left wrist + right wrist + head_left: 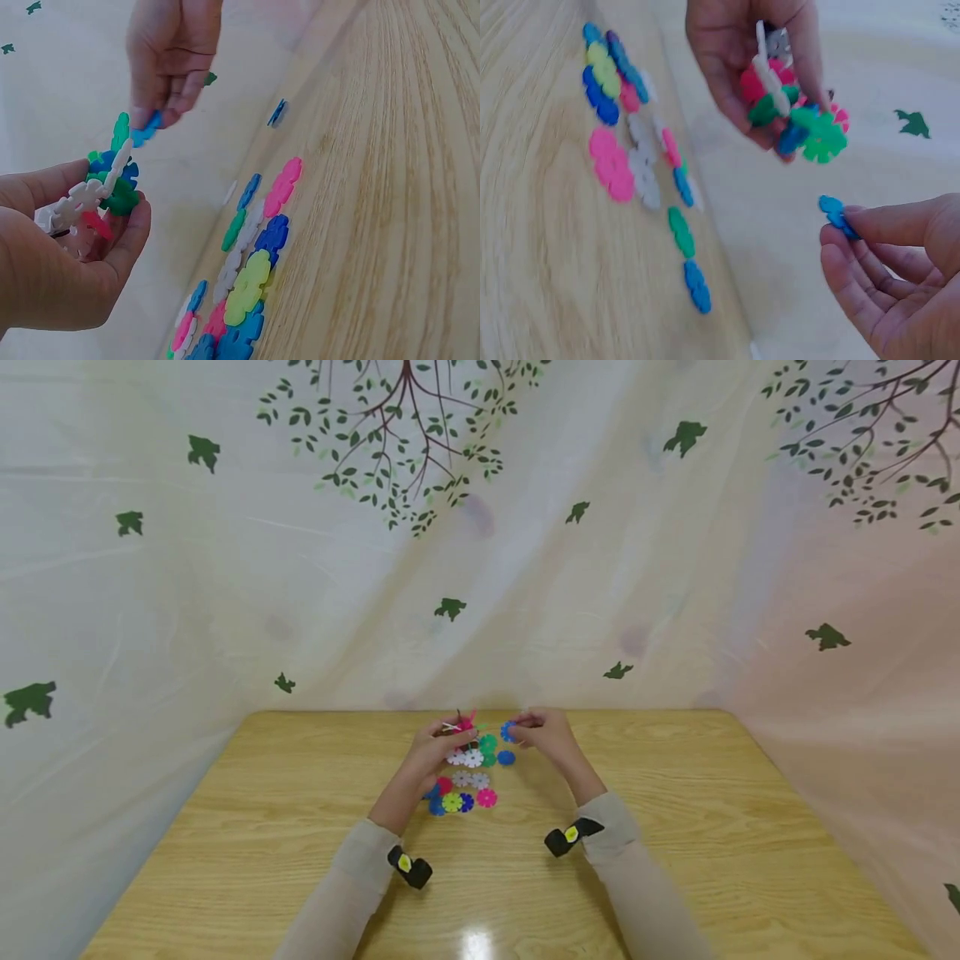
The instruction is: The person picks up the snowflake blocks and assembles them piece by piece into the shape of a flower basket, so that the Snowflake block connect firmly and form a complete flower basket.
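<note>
Cloth backdrop (525, 643): pale, creased, and I've got it sweeping nine o'clock round to three, blushing pink at three!
Branches (427, 439): leafy, dangling just shy of twelve, another spray (892, 397) up at two.
Green motifs (204, 453): dark, scattered, one at ten, one at three.
Table (750, 843): light wood grain, filling six on my feed.
Light: white glare (476, 945) bouncing off the tabletop, dead on six.

**Pale sleeves** (330, 902)

Both are long, plain and a soft, pinkish cream. The wide cuffs (369, 850) look a bit greyer. A chunky black gadget (416, 874) sits by each cuff, with a small, bright yellow patch (572, 834).
</note>
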